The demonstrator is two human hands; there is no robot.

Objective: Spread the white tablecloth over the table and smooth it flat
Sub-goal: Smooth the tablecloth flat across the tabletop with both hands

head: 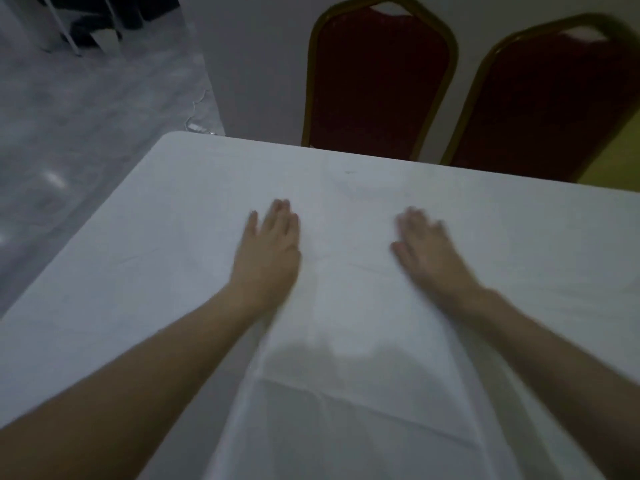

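Observation:
The white tablecloth [346, 188] lies over the table and covers it up to the far edge and the rounded far-left corner. Faint creases run across its middle, and a fold line shows near me. My left hand [270, 247] rests palm down on the cloth, fingers together and pointing away from me. My right hand [426, 247] is also flat on the cloth, a little to the right, and it is blurred. Both hands hold nothing. A gap of bare cloth separates them.
Two red chairs with gold frames [377, 81] [547, 105] stand against the table's far edge. Grey floor [79, 133] lies to the left, with dark furniture legs in the far-left corner. A yellow-green patch [616, 161] shows at the right edge.

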